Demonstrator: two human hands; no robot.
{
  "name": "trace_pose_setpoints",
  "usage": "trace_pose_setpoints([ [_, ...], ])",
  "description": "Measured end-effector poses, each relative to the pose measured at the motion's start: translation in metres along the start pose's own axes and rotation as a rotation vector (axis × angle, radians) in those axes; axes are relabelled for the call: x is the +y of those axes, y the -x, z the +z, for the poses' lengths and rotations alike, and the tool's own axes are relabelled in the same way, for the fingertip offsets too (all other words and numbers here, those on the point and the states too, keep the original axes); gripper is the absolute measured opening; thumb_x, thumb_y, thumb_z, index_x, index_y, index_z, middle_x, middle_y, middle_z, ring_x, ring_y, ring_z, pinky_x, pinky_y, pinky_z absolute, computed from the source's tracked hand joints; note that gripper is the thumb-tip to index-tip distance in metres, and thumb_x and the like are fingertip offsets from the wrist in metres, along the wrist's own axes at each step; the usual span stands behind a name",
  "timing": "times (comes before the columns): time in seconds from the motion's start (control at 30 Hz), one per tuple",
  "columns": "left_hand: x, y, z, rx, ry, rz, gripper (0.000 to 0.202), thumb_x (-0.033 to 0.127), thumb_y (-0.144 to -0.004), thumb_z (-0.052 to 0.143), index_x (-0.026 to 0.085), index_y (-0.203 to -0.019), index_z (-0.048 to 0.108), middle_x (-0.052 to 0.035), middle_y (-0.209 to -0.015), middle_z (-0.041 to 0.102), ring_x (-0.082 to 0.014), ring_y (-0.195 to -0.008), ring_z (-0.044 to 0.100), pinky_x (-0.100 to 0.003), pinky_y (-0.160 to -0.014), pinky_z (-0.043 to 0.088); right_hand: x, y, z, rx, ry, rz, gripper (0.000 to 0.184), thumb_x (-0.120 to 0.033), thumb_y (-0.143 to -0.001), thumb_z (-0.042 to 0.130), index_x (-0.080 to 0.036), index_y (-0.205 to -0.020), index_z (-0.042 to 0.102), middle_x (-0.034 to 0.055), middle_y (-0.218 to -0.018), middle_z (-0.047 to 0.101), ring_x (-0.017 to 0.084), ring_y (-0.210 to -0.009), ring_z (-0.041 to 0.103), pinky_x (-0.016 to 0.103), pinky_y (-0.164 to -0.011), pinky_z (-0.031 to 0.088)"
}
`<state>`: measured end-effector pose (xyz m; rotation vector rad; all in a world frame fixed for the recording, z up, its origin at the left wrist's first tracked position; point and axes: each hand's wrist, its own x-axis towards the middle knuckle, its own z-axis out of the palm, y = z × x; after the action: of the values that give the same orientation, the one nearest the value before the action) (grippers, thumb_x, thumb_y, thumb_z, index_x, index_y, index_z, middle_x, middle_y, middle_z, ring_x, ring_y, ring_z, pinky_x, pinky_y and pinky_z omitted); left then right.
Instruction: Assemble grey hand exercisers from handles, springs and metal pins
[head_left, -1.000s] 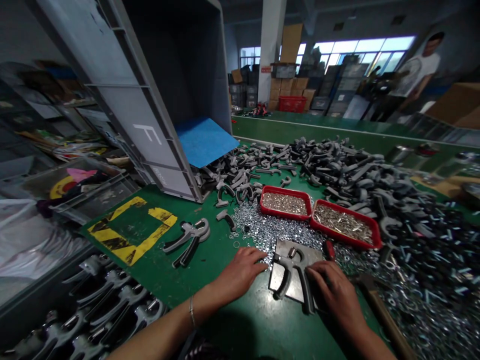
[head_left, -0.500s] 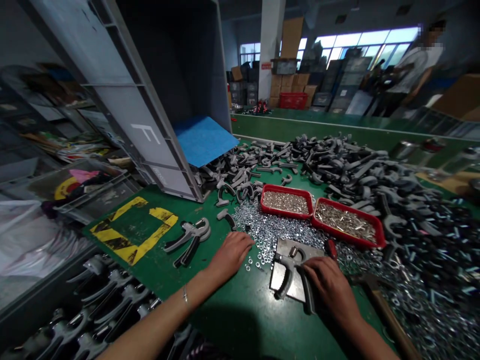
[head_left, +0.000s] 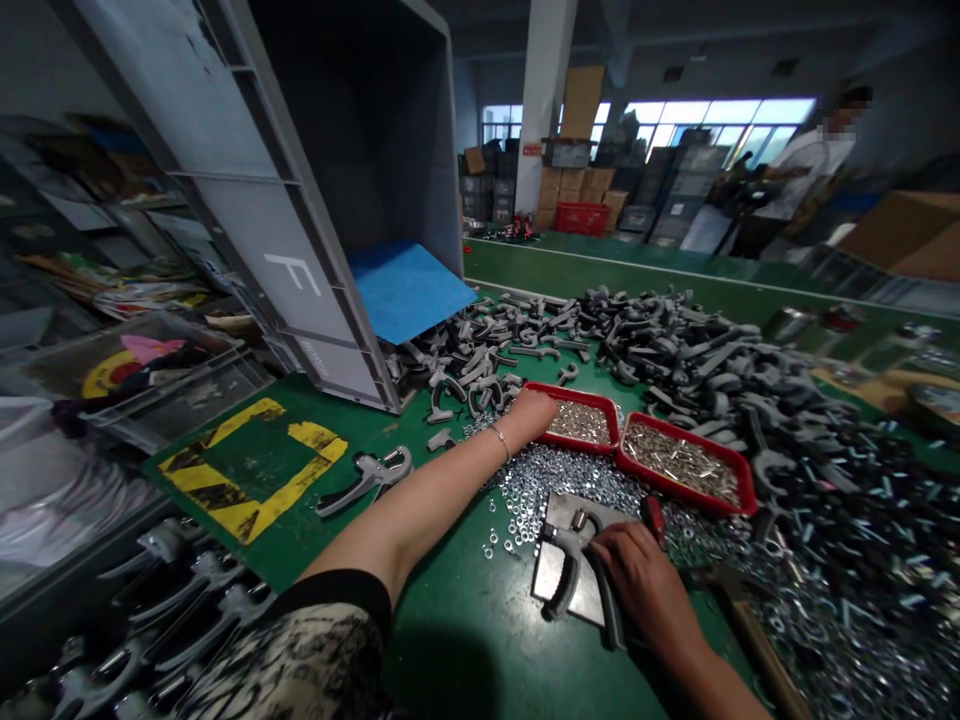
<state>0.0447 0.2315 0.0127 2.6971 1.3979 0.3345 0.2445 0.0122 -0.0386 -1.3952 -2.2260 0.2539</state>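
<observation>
Green tabletop (head_left: 465, 630), lower centre of the frame: the right hand (head_left: 637, 590) closes over one handle of a grey hand-grip tool (head_left: 562, 570) lying on a flat steel plate (head_left: 551, 510). At mid-frame the left hand (head_left: 531, 410), fingers curled, touches a red plastic tray of small metal parts (head_left: 581, 389); whether it holds anything cannot be told.

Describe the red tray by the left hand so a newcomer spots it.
On the green table, past the loose silver nuts, sit two red trays. It is the left tray, nearer the tilted grey crate, at the left hand.
</observation>
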Motion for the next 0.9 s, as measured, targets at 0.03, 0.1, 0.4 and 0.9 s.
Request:
trace_pose_setpoints([
  [0.03,0.0,0.001,0.002,-0.002,-0.008,-0.022,0.018,0.026,-0.095,0.061,0.01,-0.1,0.065,-0.0095,-0.104,0.068,-0.0222,-0.099,0.065,-0.044,-0.092,0.051,0.001,0.001,0.0,0.0,-0.011,0.0,0.017,-0.029,-0.101,0.047,-0.021,-0.096,0.062,0.0092,-0.097,0.063,0.025,-0.093,0.06,0.042,-0.084,0.052],
  [0.1,0.001,0.004,0.004,0.01,-0.012,-0.061,0.014,0.014,-0.095,0.055,0.006,-0.098,0.066,-0.0154,-0.102,0.069,-0.0254,-0.102,0.065,-0.044,-0.093,0.048,0.003,0.004,-0.001,0.005,-0.034,-0.006,0.018,-0.028,-0.101,0.046,-0.021,-0.098,0.061,0.009,-0.098,0.063,0.024,-0.094,0.06,0.042,-0.085,0.052],
  [0.4,-0.001,0.012,-0.003,0.157,0.223,-0.106,0.017,0.005,-0.092,0.048,0.01,-0.096,0.063,-0.014,-0.098,0.069,-0.0226,-0.1,0.064,-0.037,-0.095,0.046,-0.005,-0.003,0.002,0.039,-0.007,-0.028,0.018,-0.027,-0.1,0.048,-0.02,-0.095,0.064,0.0077,-0.093,0.063,0.023,-0.088,0.062,0.037,-0.08,0.053],
  [0.9,0.035,0.173,-0.021,0.076,1.332,-0.421,0.026,0.037,-0.079,0.071,0.014,-0.092,0.068,-0.0053,-0.085,0.071,-0.0178,-0.077,0.067,-0.031,-0.076,0.052,-0.009,-0.008,0.0,0.008,0.172,-0.11,0.02,-0.024,-0.101,0.043,-0.019,-0.092,0.061,0.009,-0.089,0.061,0.024,-0.085,0.057,0.036,-0.074,0.051],
])
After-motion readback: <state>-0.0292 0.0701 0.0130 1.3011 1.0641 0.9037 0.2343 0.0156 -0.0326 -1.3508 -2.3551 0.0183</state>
